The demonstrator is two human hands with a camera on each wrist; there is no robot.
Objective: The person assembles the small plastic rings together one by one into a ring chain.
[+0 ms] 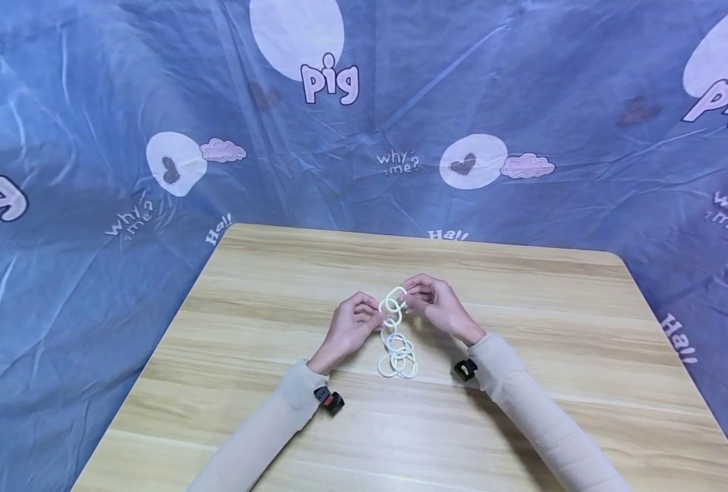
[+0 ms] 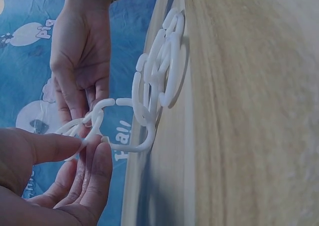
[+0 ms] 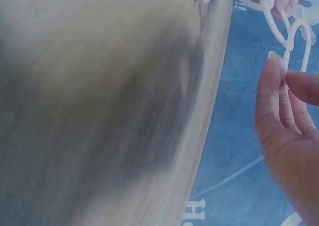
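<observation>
A chain of white plastic links (image 1: 398, 345) runs from between the two hands down to the tabletop, where its lower links lie in a loose heap. My left hand (image 1: 353, 324) pinches one upper link between thumb and fingertips, seen close in the left wrist view on the white link (image 2: 94, 131). Across from it, my right hand (image 1: 439, 305) pinches the end link (image 1: 398, 295); in the right wrist view thumb and forefinger hold that link's side (image 3: 286, 61). The two upper links hook through each other, raised above the table.
The wood-grain table (image 1: 265, 287) has its far edge a short way beyond the hands. A blue printed cloth (image 1: 351, 123) hangs behind and at the sides. Dark devices sit at the left wrist (image 1: 329, 400) and right wrist (image 1: 465, 370).
</observation>
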